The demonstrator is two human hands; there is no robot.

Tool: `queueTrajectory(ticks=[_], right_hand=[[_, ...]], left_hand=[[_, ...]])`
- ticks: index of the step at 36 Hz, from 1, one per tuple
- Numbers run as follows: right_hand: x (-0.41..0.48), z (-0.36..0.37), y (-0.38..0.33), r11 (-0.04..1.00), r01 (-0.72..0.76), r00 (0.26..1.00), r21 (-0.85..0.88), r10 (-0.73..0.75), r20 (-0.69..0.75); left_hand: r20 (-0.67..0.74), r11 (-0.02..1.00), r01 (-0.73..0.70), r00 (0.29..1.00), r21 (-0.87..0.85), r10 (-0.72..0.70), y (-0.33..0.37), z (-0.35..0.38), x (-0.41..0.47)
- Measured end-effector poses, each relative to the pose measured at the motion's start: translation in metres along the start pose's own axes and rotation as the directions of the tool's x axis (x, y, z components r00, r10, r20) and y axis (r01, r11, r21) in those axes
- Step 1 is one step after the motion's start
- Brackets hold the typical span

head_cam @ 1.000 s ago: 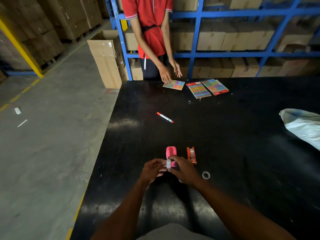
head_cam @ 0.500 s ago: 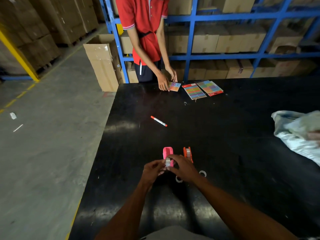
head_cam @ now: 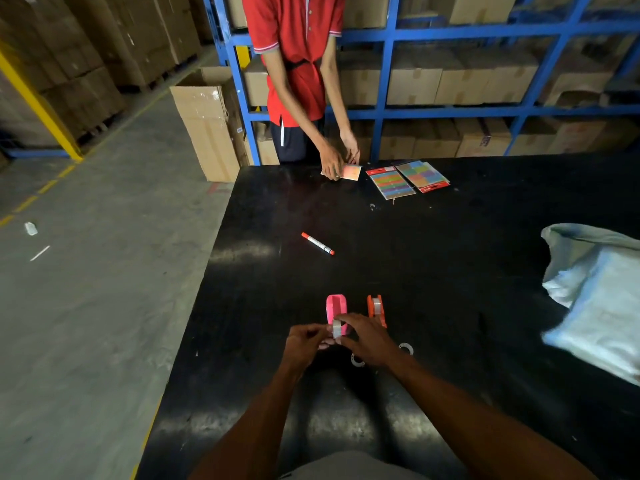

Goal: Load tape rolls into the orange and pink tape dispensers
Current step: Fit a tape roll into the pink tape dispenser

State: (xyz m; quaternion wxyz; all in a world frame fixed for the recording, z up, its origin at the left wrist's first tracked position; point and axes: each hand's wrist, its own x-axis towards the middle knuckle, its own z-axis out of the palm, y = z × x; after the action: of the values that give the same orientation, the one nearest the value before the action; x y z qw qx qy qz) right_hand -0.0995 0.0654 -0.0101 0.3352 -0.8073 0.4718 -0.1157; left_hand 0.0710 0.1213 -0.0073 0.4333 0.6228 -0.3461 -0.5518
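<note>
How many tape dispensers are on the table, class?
2. The pink dispenser stands just beyond the hands; the orange dispenser stands right of it, apart, with a roll in it. None seems hidden.

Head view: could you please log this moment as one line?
both hands hold tape roll | pink dispenser empty | orange dispenser loaded

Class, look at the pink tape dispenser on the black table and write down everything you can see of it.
The pink tape dispenser is a small, rounded shell that looks like plastic, open on top, with its hollow showing empty. It stands on the black table, just left of the orange dispenser, apart from it. Its near end is hidden behind a clear tape roll held between the left hand and right hand. Whether the hands touch the dispenser itself cannot be told.
</note>
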Motion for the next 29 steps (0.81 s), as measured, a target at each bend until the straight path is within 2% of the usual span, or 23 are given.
queueTrajectory(ticks=[4, 9, 19, 24, 29], right_hand=[[-0.001, -0.002, 0.001, 0.999, 0.027, 0.999, 0.042, -0.028, 0.019], [0.0, -0.004, 0.001, 0.996, 0.045, 0.999, 0.082, -0.047, 0.015], [0.012, -0.015, 0.006, 0.996, 0.055, 0.997, 0.072, -0.059, 0.057], [0.023, -0.018, 0.016, 0.997, 0.076, 0.996, -0.014, -0.075, 0.043], [0.045, -0.02, 0.031, 0.99, 0.081, 0.997, -0.111, -0.083, -0.007]], left_hand=[[-0.011, 0.999, -0.023, 1.0, 0.044, 0.024, 0.0, 0.002, 0.003], [-0.027, 1.0, -0.008, 1.0, 0.01, 0.008, -0.004, 0.004, 0.007], [-0.018, 0.999, 0.046, 0.999, -0.008, -0.046, -0.007, 0.005, 0.022], [-0.025, 0.994, 0.078, 0.997, 0.081, -0.076, -0.008, 0.001, 0.037], [-0.1, 0.973, 0.076, 0.993, 0.219, -0.055, -0.011, -0.005, 0.057]])
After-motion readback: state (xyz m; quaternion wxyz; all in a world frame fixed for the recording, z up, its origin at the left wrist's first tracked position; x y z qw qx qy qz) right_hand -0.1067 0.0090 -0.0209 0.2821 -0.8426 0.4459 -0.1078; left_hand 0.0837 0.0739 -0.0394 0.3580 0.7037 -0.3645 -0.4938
